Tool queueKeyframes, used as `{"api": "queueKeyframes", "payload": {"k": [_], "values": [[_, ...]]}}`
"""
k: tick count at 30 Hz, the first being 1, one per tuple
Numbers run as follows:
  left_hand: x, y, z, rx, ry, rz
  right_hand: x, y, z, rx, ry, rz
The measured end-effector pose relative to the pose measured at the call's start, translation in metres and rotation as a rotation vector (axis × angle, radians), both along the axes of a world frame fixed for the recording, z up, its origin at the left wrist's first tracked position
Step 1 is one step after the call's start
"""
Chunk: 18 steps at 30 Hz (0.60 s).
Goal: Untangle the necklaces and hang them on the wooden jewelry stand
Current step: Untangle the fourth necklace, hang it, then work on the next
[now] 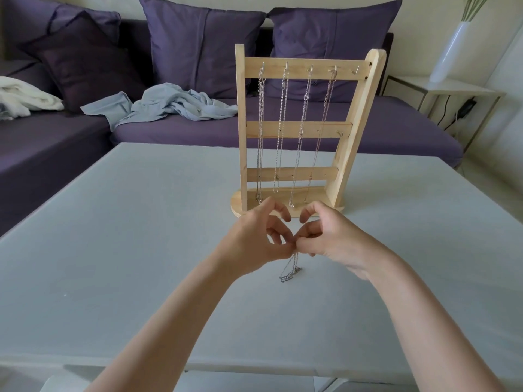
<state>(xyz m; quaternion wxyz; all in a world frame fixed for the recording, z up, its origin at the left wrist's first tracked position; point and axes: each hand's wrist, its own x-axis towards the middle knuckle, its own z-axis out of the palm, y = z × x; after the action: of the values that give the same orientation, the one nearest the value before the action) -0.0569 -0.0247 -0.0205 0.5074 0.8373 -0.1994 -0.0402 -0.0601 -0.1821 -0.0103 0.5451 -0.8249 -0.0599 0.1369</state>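
- Two bare forearms reaching in from the near edge, meeting at the middle of the pale worktop (119,222).
- Left hand (254,236) and right hand (331,239) side by side, fingertips touching at the centre; fingers of both curled, thumb and forefinger of each pinching the top of a thin silver necklace (293,267).
- Chain hanging down from that pinch, just below the fingertips; lower end with a small lettered pendant (288,278) resting on or just above the worktop, hard to tell which.
- Exact spot of the grip hidden between the pressed fingertips; clasp not to be made out; letters on the pendant too small to read.
- Just beyond the hands, upright on the worktop, the wooden jewelry stand (305,128), three crossbars between two posts on a rounded base.
- Four chains (283,131) hung from hooks on the top bar, dangling straight down to the base; rightmost top hook (355,71) bare.
- Lower ends of the hung chains partly covered by the knuckles.
- Farther back, a purple sofa (396,128) with large matching cushions.
- On the seat, a crumpled light blue garment (175,104); at far left, a white cloth (25,99), cut off by the frame.
- At far right, a white side table (452,89) carrying a tall white vase (452,49) with green stems, tops cropped.
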Motion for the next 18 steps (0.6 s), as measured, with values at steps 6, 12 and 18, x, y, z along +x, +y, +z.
{"api": "queueKeyframes", "payload": {"k": [6, 12, 18], "values": [[-0.0055, -0.003, -0.0049, -0.056, 0.107, 0.001, -0.0022, -0.0022, -0.0019, -0.034, -0.003, 0.088], [-0.0028, -0.006, -0.0075, -0.214, 0.267, 0.119, 0.0013, 0.0012, -0.0048, 0.036, -0.06, 0.01], [-0.002, -0.0047, -0.0058, -0.388, 0.313, 0.116, 0.0052, 0.0044, -0.004, 0.084, -0.15, -0.099]]}}
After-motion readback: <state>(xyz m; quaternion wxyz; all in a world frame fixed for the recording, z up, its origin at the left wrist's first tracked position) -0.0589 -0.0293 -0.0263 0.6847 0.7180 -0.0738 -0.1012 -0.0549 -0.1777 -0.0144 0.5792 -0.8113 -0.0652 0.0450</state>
